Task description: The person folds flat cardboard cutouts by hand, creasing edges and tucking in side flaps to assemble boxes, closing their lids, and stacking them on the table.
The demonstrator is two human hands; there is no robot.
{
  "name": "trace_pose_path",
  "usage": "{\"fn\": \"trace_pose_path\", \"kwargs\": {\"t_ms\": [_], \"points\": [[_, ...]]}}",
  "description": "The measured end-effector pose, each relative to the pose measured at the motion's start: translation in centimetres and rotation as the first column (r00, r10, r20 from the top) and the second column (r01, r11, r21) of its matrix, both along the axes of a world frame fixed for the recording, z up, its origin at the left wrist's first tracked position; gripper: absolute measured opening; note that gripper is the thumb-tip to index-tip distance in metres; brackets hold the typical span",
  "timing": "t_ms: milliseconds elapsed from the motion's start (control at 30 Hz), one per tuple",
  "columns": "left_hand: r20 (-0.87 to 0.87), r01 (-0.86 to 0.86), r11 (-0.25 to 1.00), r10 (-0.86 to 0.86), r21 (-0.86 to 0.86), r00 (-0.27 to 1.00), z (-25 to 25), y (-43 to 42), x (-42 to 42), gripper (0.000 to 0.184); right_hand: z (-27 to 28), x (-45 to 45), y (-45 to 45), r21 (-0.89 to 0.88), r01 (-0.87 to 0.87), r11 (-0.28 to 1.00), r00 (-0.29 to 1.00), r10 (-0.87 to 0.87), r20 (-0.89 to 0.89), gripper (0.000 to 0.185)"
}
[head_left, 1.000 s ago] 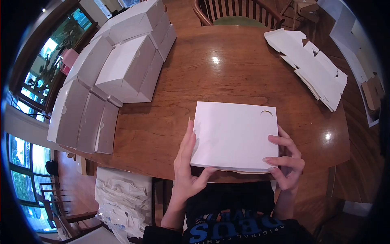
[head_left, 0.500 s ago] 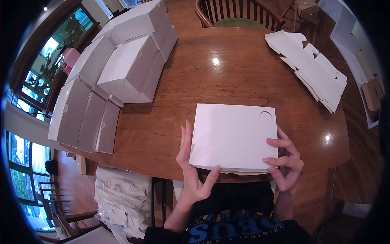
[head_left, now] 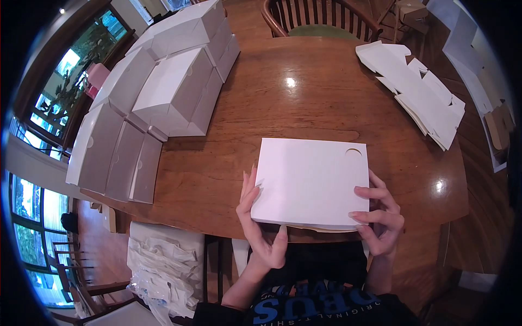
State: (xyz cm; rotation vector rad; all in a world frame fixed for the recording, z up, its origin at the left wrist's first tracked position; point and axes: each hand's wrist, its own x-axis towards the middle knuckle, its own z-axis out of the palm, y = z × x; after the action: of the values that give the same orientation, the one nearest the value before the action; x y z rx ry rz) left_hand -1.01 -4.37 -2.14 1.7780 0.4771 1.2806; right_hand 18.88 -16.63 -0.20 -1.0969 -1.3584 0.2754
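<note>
A white cardboard box [head_left: 310, 182] lies in front of me near the table's front edge, its flat top facing up. A half-moon cut shows near its far right corner. My left hand [head_left: 260, 228] wraps the box's left side, with fingers along that edge and the thumb at the front edge. On the opposite side my right hand [head_left: 382, 217] grips the right edge, fingertips resting on the top. A thin strip of tan board shows beneath the front edge. The undersides of both hands' grip are hidden.
Stacked white boxes [head_left: 171, 89] fill the table's left side. Flat white cardboard blanks [head_left: 416, 89] lie at the right on the wooden table [head_left: 304, 103]. A wooden chair [head_left: 321, 19] stands beyond. White plastic bags [head_left: 163, 266] rest on a seat at lower left.
My left thumb has come off the box's top front edge and moved down and left, while a left finger now curls over the left edge. The box has shifted slightly left.
</note>
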Motion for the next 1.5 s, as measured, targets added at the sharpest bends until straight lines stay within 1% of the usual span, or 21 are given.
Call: {"fn": "trace_pose_path", "kwargs": {"t_ms": [67, 167, 400, 467, 500, 567, 700, 767, 800, 867, 933, 1000, 1033, 1067, 1100, 1133, 1200, 1300, 1367, 1467, 1500], "points": [[0.059, -0.083, 0.996, 0.082, 0.014, 0.995, 0.1, -0.5, 0.6, 0.069, -0.1, -0.1, 0.1, 0.005, -0.001, 1.000, 1.000, 0.001, 0.008, 0.030], [0.139, -0.099, 0.994, 0.104, -0.042, 0.985, 0.1, -0.9, 1.2, 0.064, -0.2, -0.1, 0.0, 0.003, 0.003, 1.000, 1.000, -0.003, 0.004, 0.029], [0.210, -0.077, 0.990, 0.101, -0.122, 0.972, 0.2, -0.5, 1.4, 0.055, -0.6, -0.5, -0.1, 0.014, 0.017, 1.000, 1.000, -0.017, -0.021, 0.030], [0.250, -0.106, 0.969, 0.162, -0.223, 0.955, 0.8, -0.6, 1.4, 0.046, -0.7, -0.6, -0.1, 0.013, 0.019, 1.000, 0.999, -0.019, -0.028, 0.030], [0.251, -0.107, 0.969, 0.162, -0.222, 0.954, 0.8, -0.3, 1.1, 0.046, -0.7, -0.6, 0.0, 0.022, 0.025, 0.999, 1.000, -0.024, -0.020, 0.030], [0.136, -0.192, 0.962, 0.220, -0.193, 0.966, 0.8, 0.5, 0.4, 0.038, -0.7, -0.6, -0.1, 0.032, 0.029, 0.999, 1.000, -0.028, -0.014, 0.030], [0.133, -0.247, 0.939, 0.283, -0.238, 0.950, 1.3, 0.5, 0.5, 0.033, -0.7, -0.6, -0.1, 0.025, 0.049, 0.998, 0.998, -0.050, 0.023, 0.030], [0.170, -0.264, 0.964, 0.264, -0.021, 0.949, 0.8, 0.9, -0.2, 0.029, -0.7, -0.6, -0.1, 0.020, 0.055, 0.998, 0.998, -0.056, 0.033, 0.030], [0.170, -0.262, 0.965, 0.262, -0.022, 0.950, 0.9, 1.0, -0.5, 0.029, -0.8, -0.7, -0.1, 0.014, 0.068, 0.998, 0.997, -0.068, 0.028, 0.029], [0.066, -0.276, 0.950, 0.269, 0.143, 0.961, 1.3, 1.2, -1.2, 0.022, -0.8, -0.8, -0.1, 0.005, 0.081, 0.997, 0.997, -0.081, 0.021, 0.028], [0.026, -0.316, 0.941, 0.315, 0.120, 0.949, 1.7, 1.2, -1.7, 0.018, -0.6, -0.9, -0.1, -0.001, 0.097, 0.995, 0.995, -0.097, 0.028, 0.027], [-0.043, -0.215, 0.955, 0.228, 0.204, 0.973, 1.7, 1.5, -2.4, 0.019, -0.8, -0.7, -0.1, 0.007, 0.098, 0.995, 0.994, -0.098, 0.048, 0.025], [-0.042, -0.215, 0.955, 0.228, 0.204, 0.973, 2.0, 1.5, -2.5, 0.019, -0.9, -0.6, -0.1, 0.016, 0.101, 0.995, 0.992, -0.102, 0.068, 0.024], [-0.097, -0.197, 0.944, 0.230, 0.264, 0.968, 2.4, 1.6, -2.5, 0.018, -0.6, -0.6, -0.1, 0.017, 0.101, 0.995, 0.992, -0.102, 0.068, 0.024], [-0.152, -0.175, 0.930, 0.233, 0.323, 0.960, 2.7, 1.7, -2.6, 0.017, 0.0, -0.6, -0.3, -0.010, 0.107, 0.994, 0.988, -0.105, 0.116, 0.025], [-0.152, -0.174, 0.930, 0.232, 0.323, 0.961, 2.6, 2.0, -2.7, 0.017, 0.3, -0.5, -0.4, -0.038, 0.115, 0.993, 0.981, -0.108, 0.164, 0.027], [-0.226, -0.101, 0.908, 0.208, 0.408, 0.952, 2.3, 2.6, -3.0, 0.026, -0.5, -0.5, -0.4, -0.034, 0.140, 0.990, 0.970, -0.130, 0.205, 0.029], [-0.226, -0.056, 0.910, 0.160, 0.410, 0.961, 1.8, 3.5, -3.3, 0.033, -0.2, -0.7, -0.5, -0.034, 0.175, 0.984, 0.950, -0.160, 0.269, 0.032], [-0.197, -0.042, 0.928, 0.122, 0.370, 0.973, 1.2, 4.0, -3.4, 0.031, 0.1, -0.6, -0.5, -0.038, 0.189, 0.981, 0.941, -0.170, 0.293, 0.033], [-0.182, 0.000, 0.945, 0.063, 0.327, 0.981, 1.3, 4.4, -3.6, 0.028, -0.1, -0.6, -0.5, -0.058, 0.151, 0.987, 0.958, -0.132, 0.253, 0.031], [-0.196, 0.028, 0.945, 0.038, 0.325, 0.980, 1.5, 4.6, -3.7, 0.025, -0.2, -0.6, -0.4, -0.061, 0.135, 0.989, 0.976, -0.123, 0.179, 0.029]]}}
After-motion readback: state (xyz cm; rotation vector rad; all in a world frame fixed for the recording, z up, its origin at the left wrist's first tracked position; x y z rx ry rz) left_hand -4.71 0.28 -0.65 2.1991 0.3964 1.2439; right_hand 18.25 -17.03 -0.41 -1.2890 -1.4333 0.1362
